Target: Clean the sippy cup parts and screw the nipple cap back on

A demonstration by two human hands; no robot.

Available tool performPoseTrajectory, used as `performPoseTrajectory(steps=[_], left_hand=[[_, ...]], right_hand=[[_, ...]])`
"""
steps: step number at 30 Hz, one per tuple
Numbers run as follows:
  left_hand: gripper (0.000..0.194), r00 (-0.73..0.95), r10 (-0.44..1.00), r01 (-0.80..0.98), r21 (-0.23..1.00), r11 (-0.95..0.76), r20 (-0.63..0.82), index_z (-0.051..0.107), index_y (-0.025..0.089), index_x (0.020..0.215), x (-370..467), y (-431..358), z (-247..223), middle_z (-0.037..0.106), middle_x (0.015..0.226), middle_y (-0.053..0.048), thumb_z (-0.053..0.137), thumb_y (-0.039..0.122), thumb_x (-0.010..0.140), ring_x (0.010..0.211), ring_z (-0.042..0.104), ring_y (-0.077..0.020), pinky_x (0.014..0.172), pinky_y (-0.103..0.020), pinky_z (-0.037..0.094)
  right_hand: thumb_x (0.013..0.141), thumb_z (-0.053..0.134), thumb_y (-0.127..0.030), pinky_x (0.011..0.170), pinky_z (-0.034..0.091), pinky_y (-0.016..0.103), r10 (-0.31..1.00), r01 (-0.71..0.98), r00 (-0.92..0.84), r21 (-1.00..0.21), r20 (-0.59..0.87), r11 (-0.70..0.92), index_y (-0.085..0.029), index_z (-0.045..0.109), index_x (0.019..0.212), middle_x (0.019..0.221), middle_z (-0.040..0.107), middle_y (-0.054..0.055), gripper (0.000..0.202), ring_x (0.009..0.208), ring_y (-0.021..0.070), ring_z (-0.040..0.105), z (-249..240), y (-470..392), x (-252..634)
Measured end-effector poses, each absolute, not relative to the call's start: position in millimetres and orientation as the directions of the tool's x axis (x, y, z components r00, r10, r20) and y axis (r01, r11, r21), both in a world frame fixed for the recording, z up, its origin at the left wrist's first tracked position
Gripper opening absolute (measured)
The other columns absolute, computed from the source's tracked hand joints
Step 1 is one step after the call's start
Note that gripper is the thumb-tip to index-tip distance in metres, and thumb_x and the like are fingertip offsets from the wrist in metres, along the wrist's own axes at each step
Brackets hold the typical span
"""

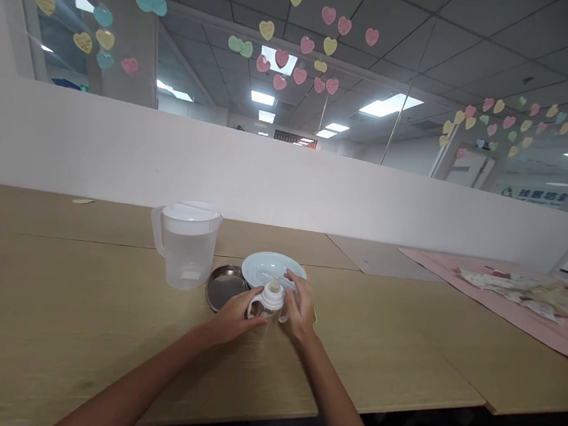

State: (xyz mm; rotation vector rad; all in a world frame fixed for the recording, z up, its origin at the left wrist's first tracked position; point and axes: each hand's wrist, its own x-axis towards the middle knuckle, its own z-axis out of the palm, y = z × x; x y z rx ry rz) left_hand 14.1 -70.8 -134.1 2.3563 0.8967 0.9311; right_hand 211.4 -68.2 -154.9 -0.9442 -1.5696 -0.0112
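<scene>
Translucent plastic jug [186, 247]; shiny metal dish [224, 287]; glossy plate [271, 269]; matt wood-look table [78, 314]; pink cloth [545, 322].

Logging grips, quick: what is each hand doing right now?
Left hand: closed on the baby bottle, at its handle.
Right hand: closed on the bottle's other side.

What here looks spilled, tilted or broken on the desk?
Nothing stands out. The baby bottle stands upright between the left hand and right hand; the pitcher is upright too, and no liquid shows on the table.
</scene>
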Motion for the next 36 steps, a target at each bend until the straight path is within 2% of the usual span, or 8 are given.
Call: performPoseTrajectory(steps=[4, 11, 18, 22, 26, 30, 33, 36], left_hand=[[0.067, 0.562, 0.705, 0.4, 0.604, -0.689, 0.432, 0.043, 0.017, 0.135, 14.8, -69.1, -136.1, 0.066, 0.097, -0.005, 0.057, 0.055, 0.082, 0.081, 0.059, -0.0201, 0.078, -0.032, 0.047], [0.069, 0.57, 0.686, 0.41, 0.567, -0.715, 0.453, 0.042, 0.017, 0.136, 13.9, -65.4, -140.1, 0.065, 0.105, -0.007, 0.058, 0.056, 0.082, 0.084, 0.059, -0.0211, 0.081, -0.034, 0.046], [0.066, 0.566, 0.691, 0.403, 0.581, -0.707, 0.449, 0.043, 0.015, 0.135, 14.4, -67.7, -139.9, 0.065, 0.105, -0.009, 0.056, 0.053, 0.083, 0.085, 0.058, -0.0209, 0.082, -0.034, 0.046], [0.064, 0.547, 0.711, 0.421, 0.589, -0.69, 0.442, 0.043, 0.019, 0.135, 14.5, -70.7, -139.3, 0.064, 0.107, -0.007, 0.058, 0.052, 0.083, 0.087, 0.059, -0.0204, 0.083, -0.034, 0.047], [0.065, 0.55, 0.711, 0.426, 0.585, -0.69, 0.438, 0.044, 0.018, 0.134, 14.1, -71.6, -139.7, 0.064, 0.109, -0.008, 0.058, 0.054, 0.082, 0.091, 0.059, -0.0223, 0.087, -0.036, 0.046], [0.066, 0.563, 0.694, 0.416, 0.572, -0.707, 0.449, 0.043, 0.02, 0.136, 14.1, -71.5, -140.2, 0.064, 0.113, -0.009, 0.058, 0.055, 0.082, 0.099, 0.058, -0.0246, 0.089, -0.036, 0.045], [0.066, 0.559, 0.698, 0.421, 0.572, -0.704, 0.448, 0.043, 0.018, 0.136, 14.6, -72.5, -139.6, 0.065, 0.109, -0.009, 0.057, 0.054, 0.083, 0.097, 0.059, -0.0246, 0.088, -0.036, 0.045], [0.067, 0.561, 0.697, 0.416, 0.575, -0.704, 0.447, 0.044, 0.015, 0.135, 15.2, -73.3, -138.6, 0.065, 0.109, -0.01, 0.058, 0.054, 0.083, 0.098, 0.059, -0.0253, 0.088, -0.035, 0.045]], right_hand=[[0.087, 0.048, -0.045, 0.097, 0.039, 0.046, 0.461, 0.627, -0.094, -0.308, 0.882, 0.716, -0.021, 0.045, 0.136, 0.116, 0.062, 0.01, 0.054, 0.108, 0.026, 0.055, -151.7, -75.7, 202.9], [0.094, 0.034, -0.035, 0.093, 0.041, 0.044, 0.48, 0.603, 0.064, -0.418, 0.875, 0.68, -0.02, 0.051, 0.129, 0.112, 0.062, 0.009, 0.042, 0.106, 0.0233, 0.055, -158.7, -70.0, 211.1], [0.084, 0.055, -0.046, 0.091, 0.043, 0.044, 0.499, 0.631, -0.04, -0.365, 0.866, 0.684, -0.02, 0.061, 0.114, 0.103, 0.067, 0.009, 0.041, 0.097, 0.0253, 0.059, -153.8, -76.4, 201.2], [0.077, 0.064, -0.045, 0.092, 0.045, 0.041, 0.564, 0.524, 0.124, -0.537, 0.816, 0.661, -0.019, 0.064, 0.111, 0.108, 0.067, 0.01, 0.042, 0.101, 0.0254, 0.06, -150.5, -76.9, 196.6], [0.07, 0.072, -0.043, 0.091, 0.047, 0.039, 0.725, 0.221, 0.222, -0.758, 0.652, 0.614, -0.019, 0.066, 0.108, 0.111, 0.067, 0.01, 0.045, 0.103, 0.0255, 0.061, -141.2, -71.9, 198.6], [0.062, 0.077, -0.043, 0.085, 0.05, 0.037, 0.833, -0.067, 0.185, -0.839, 0.522, 0.54, -0.019, 0.068, 0.103, 0.108, 0.069, 0.009, 0.048, 0.097, 0.0253, 0.064, -130.2, -66.1, 207.5], [0.057, 0.081, -0.041, 0.085, 0.05, 0.037, 0.868, -0.1, 0.107, -0.863, 0.485, 0.495, -0.02, 0.069, 0.102, 0.106, 0.07, 0.009, 0.052, 0.097, 0.0256, 0.064, -126.1, -67.9, 214.4], [0.055, 0.083, -0.041, 0.089, 0.048, 0.039, 0.863, -0.015, 0.014, -0.862, 0.506, 0.506, -0.021, 0.07, 0.102, 0.107, 0.07, 0.008, 0.052, 0.101, 0.0262, 0.063, -124.5, -74.7, 217.3]])
